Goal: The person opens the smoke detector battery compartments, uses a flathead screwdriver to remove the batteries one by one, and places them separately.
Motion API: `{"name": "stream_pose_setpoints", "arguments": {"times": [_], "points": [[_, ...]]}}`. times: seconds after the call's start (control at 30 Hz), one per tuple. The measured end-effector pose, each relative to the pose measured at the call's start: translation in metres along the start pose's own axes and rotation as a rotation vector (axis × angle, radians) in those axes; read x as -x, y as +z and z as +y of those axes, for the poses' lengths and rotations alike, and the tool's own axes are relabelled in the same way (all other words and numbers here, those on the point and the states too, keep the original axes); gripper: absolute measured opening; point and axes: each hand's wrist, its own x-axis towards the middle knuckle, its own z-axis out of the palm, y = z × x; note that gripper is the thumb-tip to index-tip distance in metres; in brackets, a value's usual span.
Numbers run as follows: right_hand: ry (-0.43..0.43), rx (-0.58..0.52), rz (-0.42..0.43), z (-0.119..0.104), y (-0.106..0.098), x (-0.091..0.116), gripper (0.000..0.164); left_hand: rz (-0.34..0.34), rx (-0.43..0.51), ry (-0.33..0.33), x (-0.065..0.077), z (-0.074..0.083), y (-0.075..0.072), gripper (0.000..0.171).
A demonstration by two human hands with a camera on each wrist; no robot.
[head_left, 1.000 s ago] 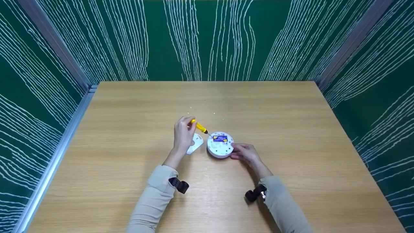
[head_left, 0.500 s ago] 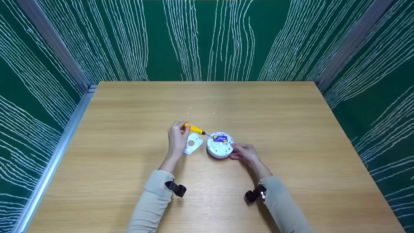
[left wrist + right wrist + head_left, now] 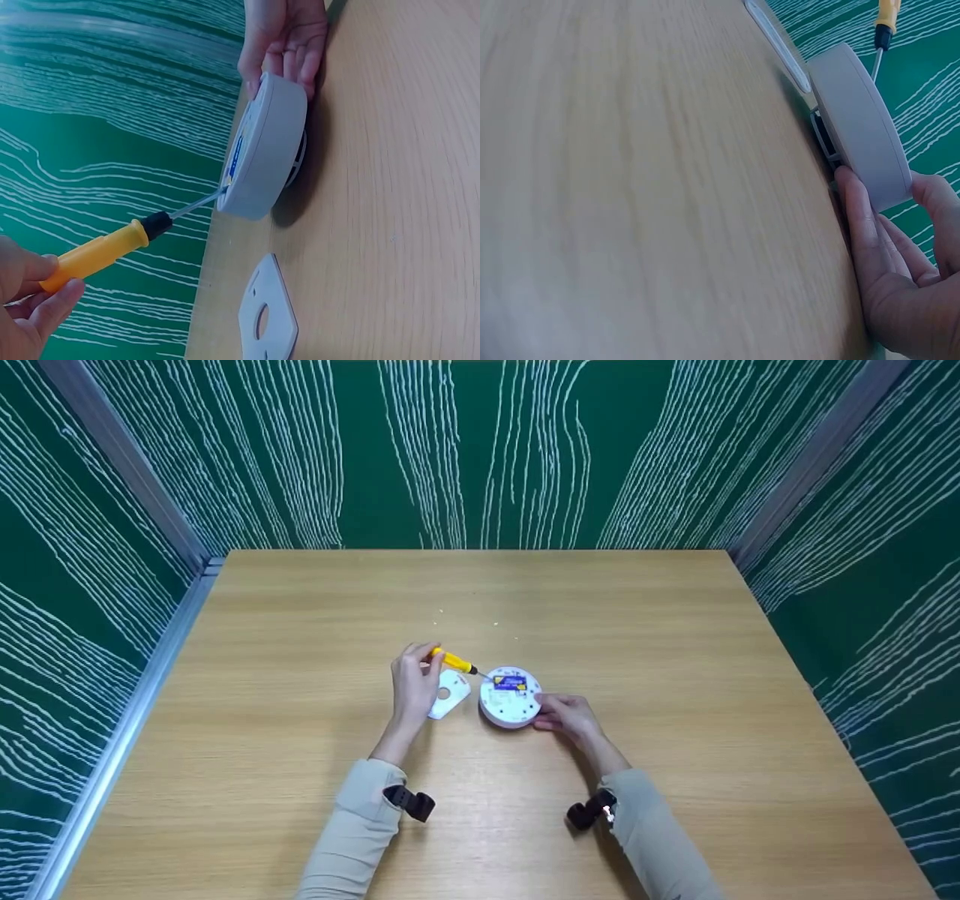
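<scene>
My left hand (image 3: 414,679) pinches the yellow handle of a screwdriver (image 3: 105,251) between thumb and fingers. The tool slants down to the right, its metal tip at the left edge of the top face of a round white device (image 3: 510,709), which looks like a smoke detector. A purple and yellow label (image 3: 510,683) and several small dark holes show on that face. My right hand (image 3: 571,717) grips the device at its right side, thumb at the upper rim and fingers underneath, as the right wrist view shows. A vented part sits under the device, facing the table.
A flat white plate (image 3: 453,694) with a round hole lies on the wooden table (image 3: 637,630) just left of the device, partly behind my left hand. Several tiny white bits lie farther back. Green walls with white streaks enclose the table's back and sides.
My left hand has moved a little left and down with the screwdriver, whose handle now leans lower. The tip stays at the device. My right hand and the device have hardly moved.
</scene>
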Motion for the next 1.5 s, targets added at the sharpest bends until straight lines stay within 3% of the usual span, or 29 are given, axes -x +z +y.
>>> {"name": "stream_pose_setpoints", "arguments": {"times": [0.4, 1.1, 1.5], "points": [[-0.004, 0.010, 0.003, 0.001, 0.001, 0.001, 0.040, -0.048, 0.056, 0.031, -0.003, 0.015, 0.009, 0.021], [0.026, 0.014, 0.025, -0.001, 0.002, 0.001, 0.040, -0.100, 0.038, 0.089, -0.013, 0.030, 0.030, 0.022], [-0.016, 0.006, -0.016, -0.001, 0.000, 0.003, 0.039, -0.009, 0.051, 0.155, -0.012, 0.018, 0.026, 0.020]]}}
